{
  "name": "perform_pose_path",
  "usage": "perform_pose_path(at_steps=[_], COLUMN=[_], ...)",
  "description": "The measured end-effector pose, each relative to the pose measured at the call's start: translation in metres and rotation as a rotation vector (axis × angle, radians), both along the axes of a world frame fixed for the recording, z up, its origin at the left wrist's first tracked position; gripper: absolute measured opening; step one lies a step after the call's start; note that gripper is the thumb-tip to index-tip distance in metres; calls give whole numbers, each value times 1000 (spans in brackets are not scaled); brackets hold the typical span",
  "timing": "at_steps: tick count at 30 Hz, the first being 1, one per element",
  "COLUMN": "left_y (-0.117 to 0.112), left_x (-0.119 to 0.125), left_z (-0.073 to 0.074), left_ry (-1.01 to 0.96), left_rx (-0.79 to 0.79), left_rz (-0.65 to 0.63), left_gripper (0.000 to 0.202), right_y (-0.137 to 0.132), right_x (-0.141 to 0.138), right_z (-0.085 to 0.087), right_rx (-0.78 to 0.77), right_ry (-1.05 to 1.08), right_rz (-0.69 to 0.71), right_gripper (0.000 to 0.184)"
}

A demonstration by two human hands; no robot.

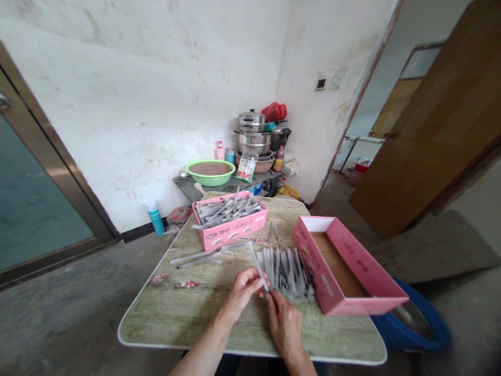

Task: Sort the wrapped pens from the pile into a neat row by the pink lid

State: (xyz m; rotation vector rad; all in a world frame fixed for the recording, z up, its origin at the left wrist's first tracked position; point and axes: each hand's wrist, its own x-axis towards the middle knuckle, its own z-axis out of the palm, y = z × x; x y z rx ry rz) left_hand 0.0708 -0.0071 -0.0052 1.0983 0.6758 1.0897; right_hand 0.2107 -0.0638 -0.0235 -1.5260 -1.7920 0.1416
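Observation:
My left hand (243,287) is closed round a slim translucent pen (258,265), which slants up and away from me. The fingers of my right hand (285,319) are pinched together at the lower end of the same pen. Just beyond my right hand, a row of similar pens (287,269) with dark parts lies side by side on the table. A pink box (235,232) heaped with more of them stands farther back. Several loose pens (211,256) lie left of my hands. On the right sits a second pink box (368,261), its brown bottom showing.
The wood-patterned table (176,318) has a rounded pale edge. Behind it, a low dark stand (183,187) bears a green basin (210,180), steel pots (253,140) and bottles. A blue tub (426,339) is on the floor at right, near a brown door (430,120).

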Motion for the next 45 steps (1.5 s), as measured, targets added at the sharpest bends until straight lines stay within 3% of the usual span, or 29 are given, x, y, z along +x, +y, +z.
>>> perform_pose_path(at_steps=[4, 9, 14, 19, 23, 31, 45], left_y=[0, 0, 0, 1, 2, 2, -2], left_x=[0, 0, 0, 0, 1, -2, -1], left_z=[-1, -3, -2, -4, -5, -6, -5], left_ry=[-3, -8, -13, -11, -22, -41, 4], left_rx=[-6, -5, -20, -27, -27, -65, -90], left_rz=[-16, -5, -12, -1, 7, 51, -56], left_gripper=[32, 33, 32, 32, 33, 33, 31], right_y=[-1, 1, 1, 1, 1, -2, -4], right_x=[0, 2, 2, 2, 1, 1, -4], right_z=[-1, -6, -9, -9, -10, -5, 6], right_rx=[-36, -19, -41, 0, -9, -13, -41], right_ry=[37, 11, 37, 2, 37, 66, 115], right_rz=[-65, 0, -77, -18, -63, -63, -59], right_gripper=[41, 43, 38, 37, 32, 26, 17])
